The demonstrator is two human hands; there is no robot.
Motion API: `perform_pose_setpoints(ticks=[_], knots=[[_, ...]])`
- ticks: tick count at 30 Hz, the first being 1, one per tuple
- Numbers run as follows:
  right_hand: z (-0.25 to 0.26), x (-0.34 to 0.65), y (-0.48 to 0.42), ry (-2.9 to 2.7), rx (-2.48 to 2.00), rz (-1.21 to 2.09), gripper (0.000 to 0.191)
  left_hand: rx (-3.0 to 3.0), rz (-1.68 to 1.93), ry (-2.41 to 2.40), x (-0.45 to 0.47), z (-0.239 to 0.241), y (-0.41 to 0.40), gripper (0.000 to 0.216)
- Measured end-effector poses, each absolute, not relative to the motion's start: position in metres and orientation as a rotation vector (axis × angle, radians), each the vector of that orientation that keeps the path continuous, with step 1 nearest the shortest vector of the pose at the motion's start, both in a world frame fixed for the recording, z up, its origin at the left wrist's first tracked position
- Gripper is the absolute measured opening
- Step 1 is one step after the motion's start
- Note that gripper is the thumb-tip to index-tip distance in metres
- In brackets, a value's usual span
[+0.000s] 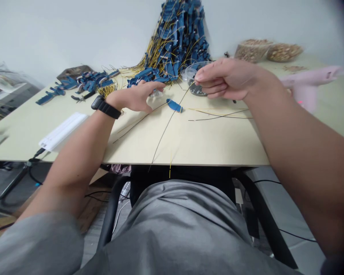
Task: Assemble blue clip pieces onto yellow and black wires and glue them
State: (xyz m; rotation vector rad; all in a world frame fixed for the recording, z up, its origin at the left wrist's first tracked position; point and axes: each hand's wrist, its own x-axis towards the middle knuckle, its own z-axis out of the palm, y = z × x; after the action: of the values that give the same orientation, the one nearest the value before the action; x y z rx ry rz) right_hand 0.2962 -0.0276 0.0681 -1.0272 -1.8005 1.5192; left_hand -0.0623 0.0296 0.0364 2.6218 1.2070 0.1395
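Note:
My right hand [226, 78] hangs over the far table, fingers curled, pinching a thin dark wire [169, 128] that runs down towards the near table edge. Just under its fingertips lie a round dark disc [197, 89] and a clear plastic cup [190, 72]. My left hand [134, 96] rests on the tabletop [200, 147], fingers extended, next to a small clear piece [156, 93]. A blue connector [174, 105] lies between my hands, with more thin wires [218, 114] to its right. A black watch [106, 107] circles my left wrist.
A tall heap of blue connectors with yellow wires [174, 42] leans against the wall. More blue pieces [86, 84] and pliers [81, 97] lie at left. A white power strip [63, 131], a pink glue gun [309, 86] and containers of brown material [283, 52] stand around.

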Motion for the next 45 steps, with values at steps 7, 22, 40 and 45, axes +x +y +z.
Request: perform_pose_setpoints(ticks=[7,22,40,45], knots=[[0.039,0.268,-0.014,-1.77,-1.101,1.522,0.045,2.238,0.622,1.05,-0.033,0.034,0.004,0.072],[0.026,0.256,-0.019,-1.703,-1.266,1.415,0.048,2.042,0.533,0.918,-0.014,0.013,0.009,0.029],[0.021,0.256,-0.016,-1.722,-1.281,1.356,0.031,1.943,0.457,0.846,-0.014,0.019,0.006,0.032],[0.02,0.254,-0.021,-1.741,-1.269,1.349,0.022,1.972,0.417,0.859,-0.016,0.019,0.007,0.032]])
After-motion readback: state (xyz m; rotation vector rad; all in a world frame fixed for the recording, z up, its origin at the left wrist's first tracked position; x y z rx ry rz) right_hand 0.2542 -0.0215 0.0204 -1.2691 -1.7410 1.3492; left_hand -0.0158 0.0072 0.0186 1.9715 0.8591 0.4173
